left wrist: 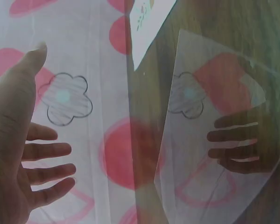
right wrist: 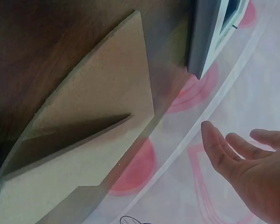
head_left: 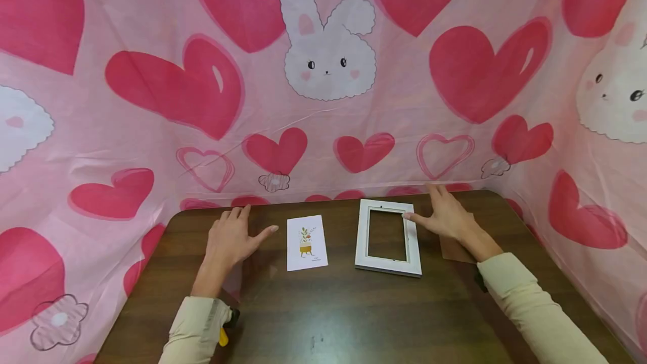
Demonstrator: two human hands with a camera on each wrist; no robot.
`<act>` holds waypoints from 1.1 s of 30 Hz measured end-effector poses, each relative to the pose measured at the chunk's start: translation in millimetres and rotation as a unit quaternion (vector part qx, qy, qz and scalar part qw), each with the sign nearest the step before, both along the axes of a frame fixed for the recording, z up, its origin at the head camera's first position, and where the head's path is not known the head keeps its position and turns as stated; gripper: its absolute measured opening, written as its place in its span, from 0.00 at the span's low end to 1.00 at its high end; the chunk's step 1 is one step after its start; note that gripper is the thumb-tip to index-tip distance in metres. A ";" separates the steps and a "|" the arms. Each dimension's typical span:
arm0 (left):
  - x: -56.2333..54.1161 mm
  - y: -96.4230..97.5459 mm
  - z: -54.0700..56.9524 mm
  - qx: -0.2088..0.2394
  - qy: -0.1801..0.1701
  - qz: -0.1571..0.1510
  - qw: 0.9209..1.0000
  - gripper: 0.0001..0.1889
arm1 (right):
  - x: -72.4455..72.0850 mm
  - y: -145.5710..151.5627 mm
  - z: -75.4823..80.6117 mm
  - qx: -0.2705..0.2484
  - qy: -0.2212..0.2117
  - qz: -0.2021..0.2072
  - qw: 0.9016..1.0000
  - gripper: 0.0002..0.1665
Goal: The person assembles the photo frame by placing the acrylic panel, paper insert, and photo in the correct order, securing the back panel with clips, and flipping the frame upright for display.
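Note:
My left hand is held over the left side of the table with its fingers spread, holding nothing. Beneath it lies a clear glass-like sheet that mirrors the hand. To its right, a white card with a printed potted plant lies flat. A white picture frame with an open middle rests right of the card. My right hand hovers beside the frame, its fingers loose; its thumb overlaps the frame's edge in the head view. Below that hand sits the brown backing board, with a stand flap tilted up.
The dark wooden table has rounded far corners. A pink cloth with hearts and rabbits hangs close behind it and along both sides. Something yellow shows at the left sleeve.

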State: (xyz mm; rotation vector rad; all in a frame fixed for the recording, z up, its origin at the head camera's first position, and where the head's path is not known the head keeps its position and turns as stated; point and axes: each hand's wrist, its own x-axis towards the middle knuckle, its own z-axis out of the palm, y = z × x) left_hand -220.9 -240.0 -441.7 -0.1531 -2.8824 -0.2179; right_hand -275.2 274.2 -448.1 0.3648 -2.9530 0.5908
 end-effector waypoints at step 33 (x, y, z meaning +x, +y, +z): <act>2.8 87.3 -28.5 0.118 -0.028 -0.031 0.992 0.36 | 8.4 -9.7 -12.8 -0.027 0.009 0.027 0.999 0.65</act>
